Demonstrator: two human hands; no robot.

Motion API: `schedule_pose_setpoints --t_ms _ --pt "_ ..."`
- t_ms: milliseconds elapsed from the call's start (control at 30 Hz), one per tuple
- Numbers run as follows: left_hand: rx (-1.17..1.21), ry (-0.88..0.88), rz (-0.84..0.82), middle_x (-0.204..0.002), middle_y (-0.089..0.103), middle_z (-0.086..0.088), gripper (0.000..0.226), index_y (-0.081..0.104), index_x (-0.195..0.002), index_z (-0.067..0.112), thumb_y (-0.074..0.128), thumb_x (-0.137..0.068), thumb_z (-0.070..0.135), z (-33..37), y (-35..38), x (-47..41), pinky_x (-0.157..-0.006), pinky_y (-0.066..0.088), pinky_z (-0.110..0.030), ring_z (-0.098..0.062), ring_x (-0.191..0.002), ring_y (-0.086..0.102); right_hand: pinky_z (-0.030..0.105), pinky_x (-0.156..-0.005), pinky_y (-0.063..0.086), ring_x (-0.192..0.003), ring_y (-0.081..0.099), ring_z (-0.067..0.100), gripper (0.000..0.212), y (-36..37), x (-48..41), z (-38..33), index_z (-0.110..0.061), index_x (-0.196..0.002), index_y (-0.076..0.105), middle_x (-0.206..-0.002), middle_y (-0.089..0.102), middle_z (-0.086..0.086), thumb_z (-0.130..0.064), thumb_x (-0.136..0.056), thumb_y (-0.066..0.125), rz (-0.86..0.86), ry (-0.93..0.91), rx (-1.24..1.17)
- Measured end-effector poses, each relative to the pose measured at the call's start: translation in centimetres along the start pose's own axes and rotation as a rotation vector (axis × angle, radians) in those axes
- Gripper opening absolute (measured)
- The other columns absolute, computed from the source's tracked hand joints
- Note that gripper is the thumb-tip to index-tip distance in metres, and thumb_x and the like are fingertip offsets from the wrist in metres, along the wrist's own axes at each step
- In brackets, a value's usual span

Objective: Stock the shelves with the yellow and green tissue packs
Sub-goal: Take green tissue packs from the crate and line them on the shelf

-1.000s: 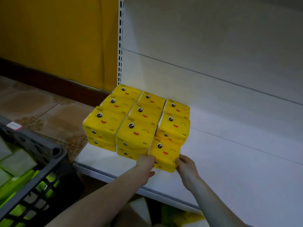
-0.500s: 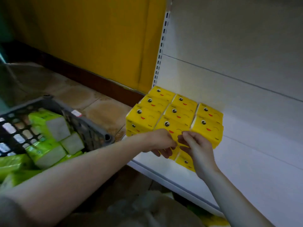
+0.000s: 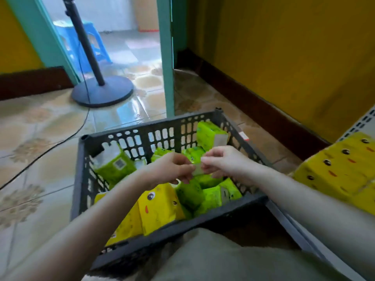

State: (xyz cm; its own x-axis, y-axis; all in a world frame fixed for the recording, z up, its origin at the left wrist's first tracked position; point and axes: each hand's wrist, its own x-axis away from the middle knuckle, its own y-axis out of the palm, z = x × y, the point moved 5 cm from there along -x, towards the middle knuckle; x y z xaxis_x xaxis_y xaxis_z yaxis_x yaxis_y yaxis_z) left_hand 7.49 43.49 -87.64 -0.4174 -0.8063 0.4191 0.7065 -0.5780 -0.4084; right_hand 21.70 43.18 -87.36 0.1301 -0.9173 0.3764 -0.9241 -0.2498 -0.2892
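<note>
Left grip (image 3: 174, 169) and right grip (image 3: 225, 165) pinching one green pack (image 3: 197, 169) between them, above the crate's (image 3: 142, 136) middle. Yellow packs (image 3: 158, 209) at its near left corner; yellow stack (image 3: 341, 169) on the shelf's (image 3: 294, 230) left end.

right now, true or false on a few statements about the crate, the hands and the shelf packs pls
1. The crate holds only green packs. False: the crate also holds yellow packs.
2. Both hands are over the crate. True: the left hand and right hand pinch a green pack above it.
3. The packs stacked at the right edge are green. False: the stacked packs are yellow.
4. The black stand's round base rests on the tiled floor beyond the crate. True.
</note>
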Motion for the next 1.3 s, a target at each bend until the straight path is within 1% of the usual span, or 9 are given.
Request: schedule_pose_setpoints --t_ms 133,267,367,467,567,767,900,1133,1300 --pt "-0.27 -0.156 0.227 -0.105 0.065 -0.005 0.036 0.061 -0.112 0.011 0.058 -0.089 0.039 -7.0 -3.2 1.4 -0.079 0.051 -0.031 -0.018 -0.093 0.063 0.023 -0.058 0.045 -0.076 0.059 0.018 0.026 5.9 -3.5 1.8 -0.004 -0.11 0.058 -0.089 0.059 0.009 -0.025 -0.096 0.049 -0.173 0.139 0.347" --pt "-0.527 -0.246 0.228 -0.128 0.054 -0.008 0.06 0.048 -0.131 0.011 0.054 -0.087 0.051 -9.9 -3.3 1.4 -0.082 0.042 -0.024 -0.019 -0.112 0.054 0.033 -0.066 0.048 -0.083 0.052 0.024 0.03 10.0 -4.9 5.1 -0.003 -0.11 0.056 -0.091 0.053 0.011 -0.026 -0.097 0.041 -0.24 0.24 0.486" --pt "-0.562 -0.206 0.167 -0.123 0.058 -0.005 0.048 0.05 -0.129 0.015 0.051 -0.091 0.045 -10.1 -3.1 0.6 -0.077 0.04 -0.022 -0.018 -0.108 0.055 0.036 -0.083 0.047 -0.092 0.053 0.024 0.037 11.2 -5.2 6.3 -0.008 -0.12 0.05 -0.097 0.055 0.007 -0.035 -0.098 0.04 -0.207 0.312 0.332" --pt "-0.546 -0.129 0.242 -0.114 0.063 -0.004 0.03 0.059 -0.117 0.014 0.054 -0.093 0.031 -9.8 -3.5 0.1 -0.075 0.041 -0.021 -0.017 -0.101 0.058 0.042 -0.1 0.043 -0.122 0.049 0.027 0.073 11.5 -5.0 6.3 -0.012 -0.139 0.036 -0.136 0.048 0.007 -0.057 -0.085 0.053 -0.24 0.382 0.085" --pt "-0.442 -0.037 0.311 -0.101 0.066 -0.004 0.016 0.064 -0.102 0.011 0.057 -0.091 0.019 -9.8 -3.8 -0.1 -0.065 0.043 -0.012 -0.012 -0.086 0.057 0.034 -0.091 0.044 -0.123 0.045 0.022 0.085 11.5 -4.6 5.5 -0.012 -0.144 0.028 -0.143 0.04 0.006 -0.049 -0.078 0.068 -0.248 0.309 0.171" --pt "0.211 0.06 0.503 -0.102 0.059 0.002 0.022 0.059 -0.107 0.016 0.059 -0.089 0.028 -8.1 -5.3 0.3 -0.072 0.048 -0.02 -0.012 -0.094 0.058 0.036 -0.092 0.047 -0.116 0.051 0.025 0.079 7.4 -4.9 1.9 -0.018 -0.144 0.027 -0.139 0.043 0.009 -0.029 -0.079 0.071 -0.196 0.224 0.1" --pt "0.543 0.014 0.183 -0.116 0.058 -0.002 0.056 0.048 -0.126 0.029 0.06 -0.075 0.047 -4.7 -3.8 0.0 -0.08 0.055 -0.034 -0.022 -0.101 0.063 0.038 -0.09 0.05 -0.112 0.057 0.024 0.07 2.4 -3.2 -0.8 -0.018 -0.137 0.039 -0.127 0.055 0.007 -0.027 -0.075 0.072 -0.238 0.165 -0.033" --pt "0.787 0.082 0.184 -0.109 0.068 -0.006 0.034 0.058 -0.116 0.026 0.057 -0.087 0.043 3.7 1.3 -2.9 -0.09 0.051 -0.047 -0.026 -0.099 0.064 0.034 -0.088 0.046 -0.111 0.055 0.016 0.065 -7.5 3.7 0.5 -0.029 -0.112 0.061 -0.124 0.059 -0.003 -0.066 -0.059 0.06 0.21 0.027 -0.101" --pt "0.764 0.118 0.048 -0.09 0.067 -0.001 0.021 0.059 -0.102 0.023 0.05 -0.093 0.039 10.2 8.0 -4.1 -0.072 0.052 -0.032 -0.017 -0.079 0.062 0.038 -0.077 0.055 -0.082 0.068 0.024 0.02 -12.2 10.7 4.4 -0.015 -0.09 0.054 -0.09 0.068 0.006 -0.033 -0.086 0.06 0.455 0.013 -0.38"
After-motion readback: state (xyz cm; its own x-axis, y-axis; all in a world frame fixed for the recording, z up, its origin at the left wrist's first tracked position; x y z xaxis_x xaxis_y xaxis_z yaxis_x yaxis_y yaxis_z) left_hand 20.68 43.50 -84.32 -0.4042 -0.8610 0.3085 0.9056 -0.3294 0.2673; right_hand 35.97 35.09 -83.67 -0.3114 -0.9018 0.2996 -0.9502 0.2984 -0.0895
